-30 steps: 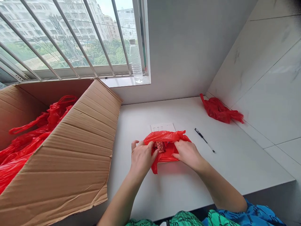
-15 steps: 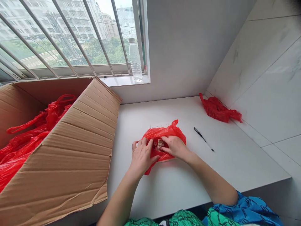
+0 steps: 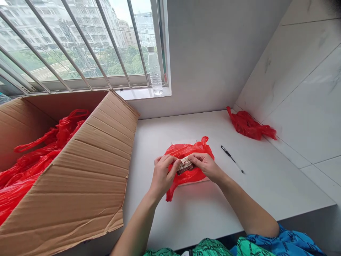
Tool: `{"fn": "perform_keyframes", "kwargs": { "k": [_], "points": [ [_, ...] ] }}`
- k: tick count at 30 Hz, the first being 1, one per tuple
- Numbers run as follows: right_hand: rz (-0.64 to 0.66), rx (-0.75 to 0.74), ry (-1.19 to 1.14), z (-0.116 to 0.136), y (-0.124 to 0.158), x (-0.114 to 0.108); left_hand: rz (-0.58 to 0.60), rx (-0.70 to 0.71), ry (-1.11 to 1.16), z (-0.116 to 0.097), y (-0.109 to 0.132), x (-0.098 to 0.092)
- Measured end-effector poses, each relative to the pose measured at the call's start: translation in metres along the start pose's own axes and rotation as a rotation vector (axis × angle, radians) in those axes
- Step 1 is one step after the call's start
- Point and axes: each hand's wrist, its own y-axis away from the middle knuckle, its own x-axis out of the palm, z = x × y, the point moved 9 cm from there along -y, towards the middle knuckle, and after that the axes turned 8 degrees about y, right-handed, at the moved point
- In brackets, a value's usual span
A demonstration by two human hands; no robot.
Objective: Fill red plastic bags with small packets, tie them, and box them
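A small wrapped packet (image 3: 185, 165), cream and dark brown with printed characters, is stretched between my two hands over an opened red plastic bag (image 3: 194, 175). My left hand (image 3: 165, 172) pinches its left end between thumb and fingers. At the other end, my right hand (image 3: 205, 165) pinches the packet the same way. The red bag lies spread on the white table (image 3: 213, 209), with something pale and flat partly showing under it. What else the bag holds is hidden.
On the left stands a large cardboard box (image 3: 87, 170) with red plastic bags (image 3: 53, 142) inside. A pen (image 3: 232, 159) lies right of my hands. Another crumpled red bag (image 3: 247, 124) rests by the tiled wall. A clear bottle (image 3: 155, 73) stands on the windowsill.
Both hands, earlier reaching into the red bag with fingers spread about its contents, have lifted the packet and now hold it by its two ends. The view has shifted slightly.
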Motion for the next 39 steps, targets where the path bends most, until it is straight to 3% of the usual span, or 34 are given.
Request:
{"fn": "perform_keyframes", "kwargs": {
  "k": [6,16,28,39],
  "points": [
    [-0.033,-0.052,-0.045,0.004,0.001,0.001,-0.028,0.058,0.05,-0.004,-0.001,-0.002],
    [-0.174,-0.039,-0.023,0.002,0.003,-0.01,-0.033,0.161,-0.105,-0.016,0.001,-0.007],
    [-0.122,-0.161,-0.015,0.013,0.006,-0.008,-0.038,0.218,-0.112,-0.02,0.002,-0.007],
    [-0.099,-0.124,-0.033,0.011,0.004,-0.004,-0.03,0.2,-0.124,-0.018,0.001,-0.006]
  ]
}}
